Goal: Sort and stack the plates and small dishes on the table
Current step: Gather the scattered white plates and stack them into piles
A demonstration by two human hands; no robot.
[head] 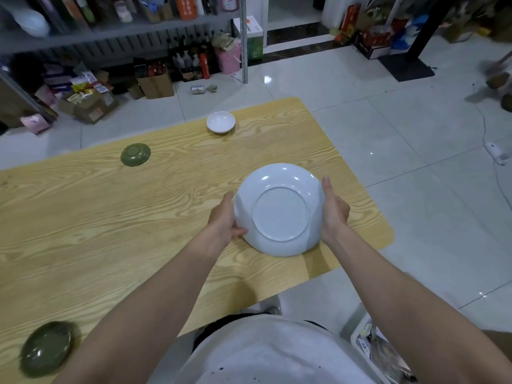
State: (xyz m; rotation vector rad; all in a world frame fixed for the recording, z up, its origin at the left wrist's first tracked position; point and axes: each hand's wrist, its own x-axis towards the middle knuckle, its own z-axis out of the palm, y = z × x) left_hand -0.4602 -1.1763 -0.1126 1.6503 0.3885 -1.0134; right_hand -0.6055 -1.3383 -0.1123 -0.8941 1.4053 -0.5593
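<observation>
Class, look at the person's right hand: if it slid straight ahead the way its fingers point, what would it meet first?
Nothing, as far as shown: the right hand, holding the large white upturned plate, points over bare wooden table; the small white dish sits well left. Depth is uncertain.

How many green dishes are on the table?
2. The far green dish sits far left on the table; the near green dish, blurred, is at the near left corner. More may lie beyond the picture's left edge.
</observation>
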